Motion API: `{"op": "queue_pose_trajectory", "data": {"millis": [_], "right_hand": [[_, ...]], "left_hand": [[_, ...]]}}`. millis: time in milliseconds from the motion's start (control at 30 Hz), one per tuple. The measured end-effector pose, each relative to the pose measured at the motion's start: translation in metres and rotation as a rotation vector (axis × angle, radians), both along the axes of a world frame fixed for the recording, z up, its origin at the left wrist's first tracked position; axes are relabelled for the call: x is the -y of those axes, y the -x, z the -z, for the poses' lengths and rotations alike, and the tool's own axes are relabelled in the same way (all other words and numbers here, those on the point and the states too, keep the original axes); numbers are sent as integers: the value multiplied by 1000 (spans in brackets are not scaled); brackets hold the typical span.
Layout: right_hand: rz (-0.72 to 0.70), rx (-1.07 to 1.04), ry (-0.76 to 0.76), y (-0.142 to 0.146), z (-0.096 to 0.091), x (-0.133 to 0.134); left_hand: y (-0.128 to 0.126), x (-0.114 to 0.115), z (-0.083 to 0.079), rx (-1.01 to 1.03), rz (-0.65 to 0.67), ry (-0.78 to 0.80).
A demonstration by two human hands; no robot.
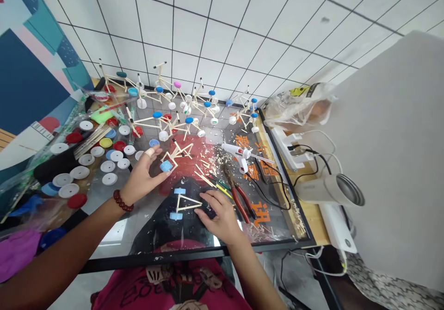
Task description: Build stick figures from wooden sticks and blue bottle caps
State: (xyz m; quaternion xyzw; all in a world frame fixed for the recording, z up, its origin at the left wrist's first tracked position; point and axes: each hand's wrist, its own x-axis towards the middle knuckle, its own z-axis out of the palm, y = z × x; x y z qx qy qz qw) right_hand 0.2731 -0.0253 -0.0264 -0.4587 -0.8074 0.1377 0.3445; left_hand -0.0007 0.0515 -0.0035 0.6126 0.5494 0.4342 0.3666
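Observation:
My left hand (143,173), with a beaded bracelet on the wrist, has its thumb and fingers spread beside a wooden stick frame (180,150). A light blue block (166,165) on that frame lies between the thumb and fingertips; whether they touch it I cannot tell. Nearer me, a triangular stick frame (187,207) lies flat, with a light blue piece at each of its two left corners. Its pointed end reaches between the parted thumb and fingers of my right hand (220,215), which rests on the table. A gap shows around that tip.
Behind stand several small stick tricycles (189,120) with bottle-cap wheels. Loose bottle caps (107,166) cover the left. Right of centre lie a white glue gun (239,152) with its cord, red-handled pliers (239,194), loose sticks (204,176) and shavings. A power strip (289,150) and a cup (326,190) edge the table.

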Motion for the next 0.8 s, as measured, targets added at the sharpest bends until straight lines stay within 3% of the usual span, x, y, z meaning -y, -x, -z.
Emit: {"op": "queue_pose_trajectory", "data": {"millis": [167, 333, 400, 567, 800], "right_hand": [[17, -7, -73, -1, -5, -2], [52, -30, -215, -1, -12, -7], [56, -4, -257, -1, -13, -9], [61, 31, -301, -1, -14, -11], [114, 31, -366, 0, -11, -11]], "left_hand": [[-4, 26, -15, 189, -167, 14], [5, 53, -10, 133, -225, -86], [11, 55, -7, 38, -223, -152], [22, 48, -5, -445, -168, -491], [16, 46, 0, -658, -52, -654]]}}
